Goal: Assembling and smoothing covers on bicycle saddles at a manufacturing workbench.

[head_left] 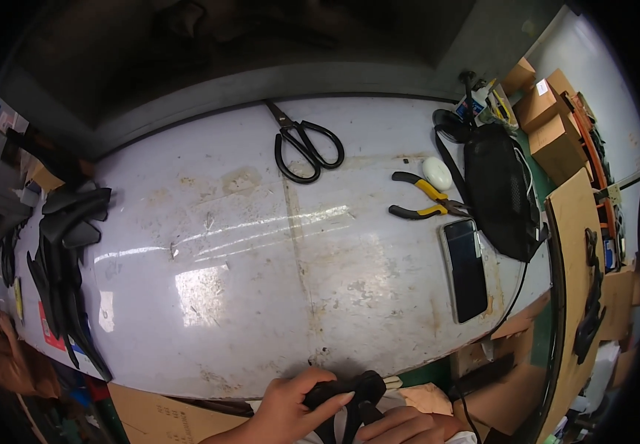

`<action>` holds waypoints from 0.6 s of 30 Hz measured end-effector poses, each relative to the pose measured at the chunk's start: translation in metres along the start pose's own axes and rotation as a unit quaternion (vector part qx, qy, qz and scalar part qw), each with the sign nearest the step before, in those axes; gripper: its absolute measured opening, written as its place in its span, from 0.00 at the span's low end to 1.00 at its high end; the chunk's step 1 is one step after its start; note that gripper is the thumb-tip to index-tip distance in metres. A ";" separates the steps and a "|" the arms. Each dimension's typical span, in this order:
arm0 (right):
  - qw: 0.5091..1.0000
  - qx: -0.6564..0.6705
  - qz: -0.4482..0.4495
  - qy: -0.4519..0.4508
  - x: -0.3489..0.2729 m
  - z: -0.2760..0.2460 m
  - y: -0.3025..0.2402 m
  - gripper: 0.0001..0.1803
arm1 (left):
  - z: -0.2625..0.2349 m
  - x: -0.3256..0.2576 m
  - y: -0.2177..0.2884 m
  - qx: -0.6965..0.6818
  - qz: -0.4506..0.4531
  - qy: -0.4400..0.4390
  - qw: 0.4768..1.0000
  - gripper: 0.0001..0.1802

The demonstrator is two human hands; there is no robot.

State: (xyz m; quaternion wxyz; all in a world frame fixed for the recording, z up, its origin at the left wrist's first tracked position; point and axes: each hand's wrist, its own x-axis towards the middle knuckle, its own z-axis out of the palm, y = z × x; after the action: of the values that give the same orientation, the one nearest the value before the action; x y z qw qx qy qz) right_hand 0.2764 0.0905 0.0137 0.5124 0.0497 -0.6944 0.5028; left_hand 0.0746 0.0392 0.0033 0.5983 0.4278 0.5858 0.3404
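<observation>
Just past the table's near edge, at the bottom middle, my left hand (299,403) is closed around a black part (364,386) that looks like moulded rubber or plastic. Thumb and fingers pinch it from the left. My right hand (407,428) is closed on the same part from the lower right, with its fingers curled and partly cut off by the picture's lower edge. The lower end of the black part lies between the hands and is partly hidden. Its exact kind cannot be made out.
On the white table (246,296) lie black-handled scissors (301,144), yellow-black pliers (427,198), a white oval object (437,174), a phone (465,270) and a black bag (499,192). Black parts (65,251) are heaped at the left. Cardboard boxes (557,133) stand right; another person's arm (13,348) shows far left.
</observation>
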 end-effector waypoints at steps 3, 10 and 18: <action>0.997 -0.035 -0.047 0.054 0.002 0.011 0.006 0.17 | 0.005 0.008 0.020 -0.035 0.029 -0.047 0.998 0.12; 1.000 -0.023 -0.009 -0.018 0.012 -0.006 0.014 0.22 | 0.000 -0.006 -0.003 0.176 0.124 -0.088 0.973 0.15; 0.988 -0.100 0.085 0.080 0.033 0.005 0.002 0.12 | 0.005 -0.001 -0.004 0.141 0.193 -0.041 0.970 0.15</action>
State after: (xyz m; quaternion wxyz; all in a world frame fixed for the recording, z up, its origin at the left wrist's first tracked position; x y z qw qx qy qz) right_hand 0.2560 0.1024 0.0377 0.5242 -0.1014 -0.6999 0.4744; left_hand 0.0793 0.0358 -0.0003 0.4784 0.6262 0.5091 0.3462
